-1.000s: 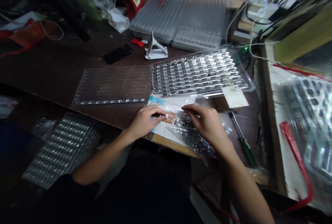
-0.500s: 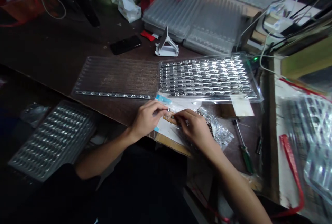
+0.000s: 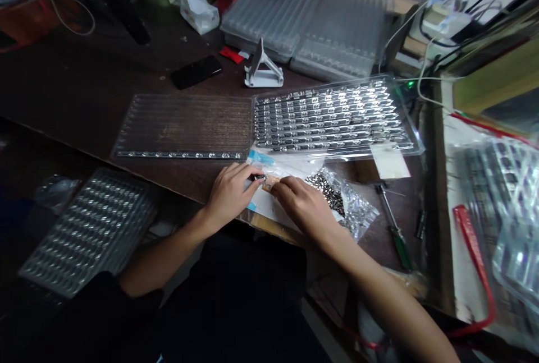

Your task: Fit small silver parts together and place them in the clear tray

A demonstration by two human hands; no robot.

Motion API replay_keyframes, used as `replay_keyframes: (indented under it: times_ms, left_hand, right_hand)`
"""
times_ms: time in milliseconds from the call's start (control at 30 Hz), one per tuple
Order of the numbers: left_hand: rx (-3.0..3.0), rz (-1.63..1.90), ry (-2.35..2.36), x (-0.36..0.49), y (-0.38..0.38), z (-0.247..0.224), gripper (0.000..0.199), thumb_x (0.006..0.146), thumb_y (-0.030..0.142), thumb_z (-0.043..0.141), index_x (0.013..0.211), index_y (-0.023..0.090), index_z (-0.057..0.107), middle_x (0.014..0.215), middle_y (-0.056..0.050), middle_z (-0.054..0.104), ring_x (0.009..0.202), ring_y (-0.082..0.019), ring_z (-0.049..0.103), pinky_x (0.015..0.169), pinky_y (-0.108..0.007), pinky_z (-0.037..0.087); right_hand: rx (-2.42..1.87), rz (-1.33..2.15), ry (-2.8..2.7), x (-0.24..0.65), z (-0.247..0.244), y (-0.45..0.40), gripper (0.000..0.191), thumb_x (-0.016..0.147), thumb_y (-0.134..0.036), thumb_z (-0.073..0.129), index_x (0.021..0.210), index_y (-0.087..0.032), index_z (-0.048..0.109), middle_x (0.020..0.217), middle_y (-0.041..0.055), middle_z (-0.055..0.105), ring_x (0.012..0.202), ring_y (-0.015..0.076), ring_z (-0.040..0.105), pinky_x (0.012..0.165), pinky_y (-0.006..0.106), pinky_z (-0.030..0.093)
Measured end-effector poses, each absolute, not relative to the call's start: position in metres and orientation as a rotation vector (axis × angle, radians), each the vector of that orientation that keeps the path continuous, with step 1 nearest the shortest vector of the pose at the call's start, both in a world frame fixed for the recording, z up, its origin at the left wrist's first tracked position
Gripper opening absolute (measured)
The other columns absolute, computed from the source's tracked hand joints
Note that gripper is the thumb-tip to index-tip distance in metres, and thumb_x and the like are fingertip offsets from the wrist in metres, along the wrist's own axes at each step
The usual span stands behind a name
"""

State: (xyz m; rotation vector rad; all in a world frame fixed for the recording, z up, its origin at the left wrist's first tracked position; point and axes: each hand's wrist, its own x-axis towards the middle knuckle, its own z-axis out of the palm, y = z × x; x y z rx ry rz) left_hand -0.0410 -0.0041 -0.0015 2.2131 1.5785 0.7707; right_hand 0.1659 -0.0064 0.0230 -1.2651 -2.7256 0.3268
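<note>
Between the thumb and forefinger of my left hand (image 3: 231, 192) is a small dark metal connector (image 3: 258, 177). My right hand (image 3: 300, 200) is just to its right, fingertips pressed together at a small tan block (image 3: 270, 182); what they hold is too small to tell. Past my hands, a clear tray (image 3: 330, 119) holds rows of silver connectors. The clear ribbed tray (image 3: 185, 124) on the left has one row of connectors along its near edge. Small metal parts (image 3: 330, 192) lie on a plastic bag right of my right hand.
A phone (image 3: 196, 72) and a white stand (image 3: 264, 74) are behind the trays, with stacked clear trays (image 3: 269, 12) farther back. A green-handled screwdriver (image 3: 400, 245) lies at the right. Another filled tray stack (image 3: 84, 228) sits lower left, beyond the table edge.
My hands have moved slightly left in view. The connector in my left hand now shows more clearly, and more of the loose metal parts is visible. The whole view has shifted a little.
</note>
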Motion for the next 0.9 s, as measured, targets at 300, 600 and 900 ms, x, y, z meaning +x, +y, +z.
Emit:
replay_keyframes:
  times_ms: [300, 600, 900]
  left_hand:
    - [2.134, 0.890, 1.527, -0.032, -0.004, 0.005, 0.003, 0.093, 0.024, 0.066, 0.094, 0.021, 0.068, 0.097, -0.003, 0.075, 0.092, -0.023, 0.065, 0.083, -0.036, 0.046]
    - [2.113, 0.942, 1.291, 0.003, 0.002, 0.003, 0.006, 0.091, 0.024, 0.069, 0.086, 0.020, 0.068, 0.088, -0.003, 0.074, 0.088, -0.022, 0.064, 0.083, -0.037, 0.047]
    - [2.122, 0.829, 1.329, 0.001, 0.002, 0.000, 0.010, 0.093, 0.026, 0.066, 0.084, 0.020, 0.066, 0.089, -0.004, 0.073, 0.090, -0.024, 0.062, 0.081, -0.038, 0.046]
  right_hand:
    - [-1.401, 0.605, -2.653, 0.189, 0.041, 0.002, 0.023, 0.100, -0.025, 0.055, 0.116, -0.019, 0.070, 0.102, 0.0090, 0.072, 0.088, 0.0215, 0.068, 0.071, 0.029, 0.049]
    - [-1.461, 0.767, -2.625, 0.201, 0.046, 0.001, 0.014, 0.093, -0.015, 0.057, 0.098, -0.017, 0.070, 0.094, 0.0086, 0.072, 0.081, 0.0207, 0.069, 0.068, 0.028, 0.045]
    - [-1.350, 0.845, -2.259, 0.220, 0.045, 0.006, 0.022, 0.093, -0.013, 0.053, 0.100, -0.019, 0.073, 0.096, 0.0081, 0.076, 0.086, 0.0222, 0.071, 0.077, 0.034, 0.055]
